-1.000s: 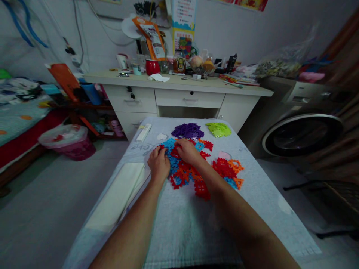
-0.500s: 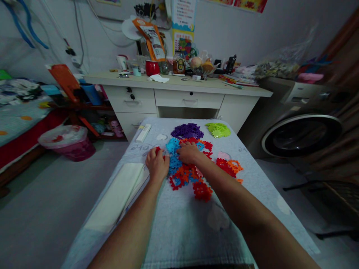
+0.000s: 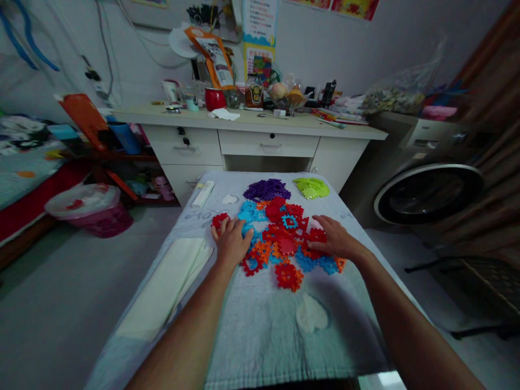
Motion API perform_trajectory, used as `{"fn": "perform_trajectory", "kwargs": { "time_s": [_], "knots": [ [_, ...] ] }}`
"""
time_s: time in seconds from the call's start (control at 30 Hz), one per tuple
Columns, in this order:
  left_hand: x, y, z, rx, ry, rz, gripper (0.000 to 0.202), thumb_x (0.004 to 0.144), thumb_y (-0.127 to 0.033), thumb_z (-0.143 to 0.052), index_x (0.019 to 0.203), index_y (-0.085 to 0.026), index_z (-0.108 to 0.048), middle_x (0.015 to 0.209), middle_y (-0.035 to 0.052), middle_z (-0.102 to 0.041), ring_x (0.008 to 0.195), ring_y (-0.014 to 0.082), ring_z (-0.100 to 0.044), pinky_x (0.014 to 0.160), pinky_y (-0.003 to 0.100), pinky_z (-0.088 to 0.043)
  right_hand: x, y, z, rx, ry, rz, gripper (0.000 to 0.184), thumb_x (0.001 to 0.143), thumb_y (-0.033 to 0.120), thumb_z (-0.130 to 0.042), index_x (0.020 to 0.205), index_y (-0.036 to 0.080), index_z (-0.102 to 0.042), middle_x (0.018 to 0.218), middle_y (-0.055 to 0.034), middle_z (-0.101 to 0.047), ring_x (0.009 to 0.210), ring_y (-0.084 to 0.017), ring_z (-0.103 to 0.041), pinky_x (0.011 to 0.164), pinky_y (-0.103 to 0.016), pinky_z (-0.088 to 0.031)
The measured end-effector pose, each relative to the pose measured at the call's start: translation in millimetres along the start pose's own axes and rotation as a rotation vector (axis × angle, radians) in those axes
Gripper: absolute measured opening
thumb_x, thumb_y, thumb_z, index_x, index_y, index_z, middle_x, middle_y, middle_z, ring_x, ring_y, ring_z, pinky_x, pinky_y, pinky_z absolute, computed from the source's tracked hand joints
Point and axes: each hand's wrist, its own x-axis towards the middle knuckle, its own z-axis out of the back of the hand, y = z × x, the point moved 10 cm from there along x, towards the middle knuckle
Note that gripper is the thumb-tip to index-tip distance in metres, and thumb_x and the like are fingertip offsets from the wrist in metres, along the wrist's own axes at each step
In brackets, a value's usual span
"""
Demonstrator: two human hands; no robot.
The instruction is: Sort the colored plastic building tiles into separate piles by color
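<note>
My left hand (image 3: 232, 242) rests at the left side of a mixed pile, fingers spread, its fingertips by a red interlocking plastic piece (image 3: 220, 219) and its thumb side by light blue pieces (image 3: 248, 210). At the pile's right side is my right hand (image 3: 336, 238), thumb and fingers apart, touching or just over red pieces (image 3: 316, 236). Between the hands lie red pieces (image 3: 287, 247), orange pieces (image 3: 262, 250) and a small blue square frame piece (image 3: 290, 221). Purple pieces (image 3: 267, 189) and lime green pieces (image 3: 311, 188) form separate heaps behind.
A cloth-covered table (image 3: 260, 336) carries the pieces. Folded white material (image 3: 164, 287) and a narrow white box (image 3: 203, 194) lie along its left edge. Beyond stand a white desk (image 3: 268, 143) with jars and a washing machine (image 3: 426, 173); a pink bin (image 3: 91, 211) is at left.
My right hand has moved right from the pile's middle to its right side, and its fingers have spread. Red pieces in the middle are uncovered; blue ones now show at right. My left hand has opened slightly.
</note>
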Motion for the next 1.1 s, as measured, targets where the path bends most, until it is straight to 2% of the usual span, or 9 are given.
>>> {"fn": "perform_trajectory", "kwargs": {
  "time_s": [0.1, 0.2, 0.37, 0.53, 0.7, 0.87, 1.0, 1.1],
  "knots": [
    [-2.2, -5.5, -4.1, 0.007, 0.040, -0.032, 0.037, 0.090, -0.045, -0.050, 0.120, -0.026, -0.064, 0.134, 0.0095, -0.060, 0.134, 0.0315, -0.040, 0.114, 0.063, -0.015, -24.9, -16.3, -23.2, 0.031, 0.064, 0.002, 0.115, 0.059, 0.063, -0.078, 0.154, 0.023, -0.028, 0.154, -0.0205, -0.034, 0.140, -0.039, -0.034, 0.108, -0.056, -0.034],
    [-3.3, -6.9, -5.5, 0.012, 0.038, -0.049, 0.039, 0.089, -0.046, -0.052, 0.120, -0.026, -0.064, 0.136, 0.0094, -0.059, 0.133, 0.0314, -0.041, 0.115, 0.062, -0.015, -35.0, -12.3, -38.9, -0.003, 0.086, 0.027, 0.118, 0.055, 0.065, -0.079, 0.154, 0.025, -0.029, 0.155, -0.0203, -0.032, 0.141, -0.041, -0.030, 0.109, -0.059, -0.029],
    [-3.0, -7.0, -5.1, 0.004, 0.036, -0.059, 0.037, 0.089, -0.045, -0.052, 0.119, -0.026, -0.064, 0.135, 0.0085, -0.059, 0.131, 0.0303, -0.044, 0.115, 0.059, -0.018, -27.0, 16.6, -35.8, -0.071, 0.027, 0.103, 0.087, 0.067, 0.060, -0.074, 0.143, 0.025, -0.048, 0.148, -0.0168, -0.044, 0.132, -0.038, -0.042, 0.107, -0.057, -0.030],
    [-1.6, -4.2, -1.7, -0.016, 0.031, -0.015, 0.036, 0.090, -0.044, -0.052, 0.119, -0.026, -0.064, 0.136, 0.0088, -0.058, 0.131, 0.0314, -0.043, 0.114, 0.062, -0.018, -17.5, 29.9, -29.7, -0.106, -0.032, 0.159, 0.055, 0.083, 0.039, -0.061, 0.136, 0.022, -0.057, 0.138, -0.0129, -0.056, 0.119, -0.031, -0.051, 0.101, -0.046, -0.037],
    [-1.4, -0.2, 0.0, -0.006, -0.001, 0.017, 0.035, 0.088, -0.044, -0.054, 0.115, -0.026, -0.066, 0.136, 0.0094, -0.058, 0.132, 0.0326, -0.041, 0.113, 0.063, -0.017, -11.6, 29.1, -30.4, -0.108, -0.078, 0.185, 0.049, 0.082, 0.021, -0.054, 0.130, 0.019, -0.061, 0.124, -0.0124, -0.064, 0.111, -0.025, -0.057, 0.099, -0.037, -0.039],
    [1.5, 8.5, 0.7, -0.042, -0.051, 0.052, 0.036, 0.089, -0.043, -0.051, 0.116, -0.024, -0.067, 0.137, 0.0111, -0.055, 0.132, 0.0324, -0.041, 0.110, 0.056, -0.030, 0.1, 38.0, -13.7, -0.035, -0.168, 0.217, 0.042, 0.081, 0.017, -0.054, 0.122, 0.018, -0.064, 0.110, -0.0113, -0.068, 0.102, -0.022, -0.061, 0.092, -0.031, -0.045],
    [7.3, 17.2, 1.3, -0.147, -0.111, 0.056, 0.035, 0.091, -0.038, -0.045, 0.112, -0.021, -0.068, 0.131, 0.0116, -0.059, 0.126, 0.0293, -0.048, 0.108, 0.049, -0.036, 21.0, 66.9, -0.1, 0.043, -0.251, 0.270, 0.035, 0.083, 0.015, -0.056, 0.117, 0.018, -0.066, 0.107, -0.0115, -0.069, 0.101, -0.023, -0.062, 0.093, -0.034, -0.047],
    [11.8, 25.2, 2.3, -0.263, -0.158, 0.068, 0.039, 0.094, -0.038, -0.037, 0.107, -0.019, -0.068, 0.122, 0.0122, -0.064, 0.119, 0.0268, -0.055, 0.107, 0.046, -0.039, 39.9, 108.0, -1.9, 0.108, -0.258, 0.350, 0.037, 0.081, 0.014, -0.060, 0.117, 0.017, -0.065, 0.112, -0.0122, -0.069, 0.106, -0.024, -0.062, 0.097, -0.037, -0.046]
  ]
}}
